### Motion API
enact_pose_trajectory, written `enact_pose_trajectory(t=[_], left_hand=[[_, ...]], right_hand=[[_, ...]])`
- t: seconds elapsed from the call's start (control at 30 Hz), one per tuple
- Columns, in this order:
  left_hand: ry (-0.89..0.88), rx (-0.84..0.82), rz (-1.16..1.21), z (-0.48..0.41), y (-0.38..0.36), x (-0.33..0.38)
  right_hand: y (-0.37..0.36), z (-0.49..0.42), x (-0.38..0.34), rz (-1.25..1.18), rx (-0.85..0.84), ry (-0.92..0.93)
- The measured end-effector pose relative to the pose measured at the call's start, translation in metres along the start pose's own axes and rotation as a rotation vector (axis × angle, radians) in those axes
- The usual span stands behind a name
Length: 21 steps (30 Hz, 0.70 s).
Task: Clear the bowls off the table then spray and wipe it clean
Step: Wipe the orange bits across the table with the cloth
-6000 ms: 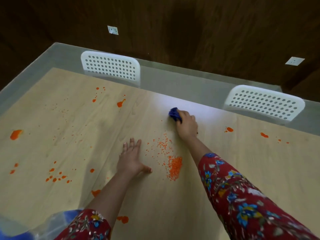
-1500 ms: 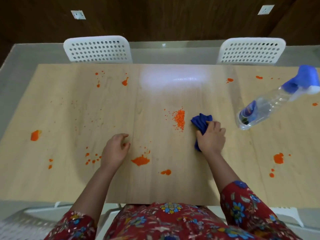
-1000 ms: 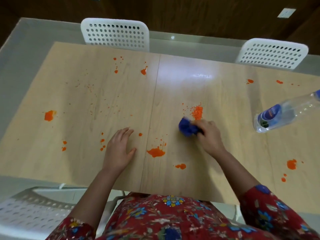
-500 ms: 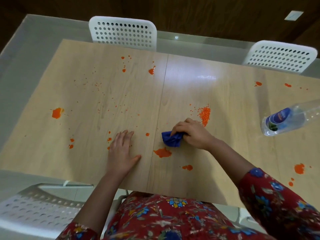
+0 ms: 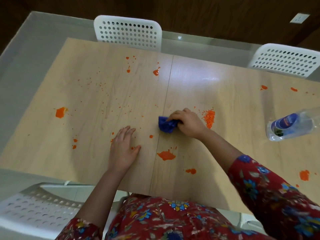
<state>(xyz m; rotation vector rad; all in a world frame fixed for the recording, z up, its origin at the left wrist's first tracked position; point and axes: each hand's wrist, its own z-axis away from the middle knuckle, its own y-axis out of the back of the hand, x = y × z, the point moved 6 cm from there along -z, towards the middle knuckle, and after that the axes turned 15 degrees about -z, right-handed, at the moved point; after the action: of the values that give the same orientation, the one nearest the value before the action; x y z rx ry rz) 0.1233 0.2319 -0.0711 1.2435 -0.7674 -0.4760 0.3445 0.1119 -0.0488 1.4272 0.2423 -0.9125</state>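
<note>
The light wooden table [image 5: 103, 101] is spotted with orange stains. My right hand [image 5: 187, 124] grips a crumpled blue cloth [image 5: 166, 125] and presses it on the tabletop near the centre seam. A pile of orange crumbs [image 5: 209, 117] lies just right of that hand. My left hand [image 5: 123, 149] rests flat on the table with fingers spread, holding nothing. An orange splat [image 5: 166, 155] sits between the two hands, nearer the front edge. A clear spray bottle [image 5: 292, 126] with a blue label lies on its side at the right. No bowls are in view.
Two white perforated chairs [image 5: 129, 32] [image 5: 284, 60] stand at the far side, and another [image 5: 38, 210] at the near left. More orange stains lie at the left [image 5: 60, 112], the far middle [image 5: 156, 72] and the near right [image 5: 304, 175].
My right hand has swept the blue cloth leftwards, from beside the crumb pile to the table's centre seam. My left hand has stayed planted on the table.
</note>
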Motion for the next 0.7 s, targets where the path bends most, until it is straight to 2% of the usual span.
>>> enact_pose_trajectory(t=[0.07,0.13,0.3,0.4,0.53,0.63,0.7], left_hand=[[0.008,-0.007,0.009,-0.004,0.000,-0.001],[-0.006,-0.023,0.005,-0.009,-0.002,0.002],[-0.077,-0.053,-0.038,-0.032,-0.001,0.028],[-0.123,-0.096,-0.071,-0.056,0.000,0.043],[-0.085,-0.163,-0.111,-0.100,0.004,0.048],[-0.075,-0.225,-0.189,-0.125,0.005,0.048],[-0.063,-0.254,-0.234,-0.137,0.006,0.045]], right_hand=[[-0.013,0.017,0.002,-0.002,-0.130,0.016],[-0.016,0.015,0.005,0.013,-0.097,0.012],[-0.004,-0.014,-0.003,0.030,0.115,-0.064],[0.025,0.010,0.010,-0.151,0.426,-0.138],[0.064,0.089,0.090,-0.291,0.878,-0.559],[0.057,0.130,0.128,-0.274,0.963,-0.823],[0.048,0.129,0.128,-0.211,0.965,-0.854]])
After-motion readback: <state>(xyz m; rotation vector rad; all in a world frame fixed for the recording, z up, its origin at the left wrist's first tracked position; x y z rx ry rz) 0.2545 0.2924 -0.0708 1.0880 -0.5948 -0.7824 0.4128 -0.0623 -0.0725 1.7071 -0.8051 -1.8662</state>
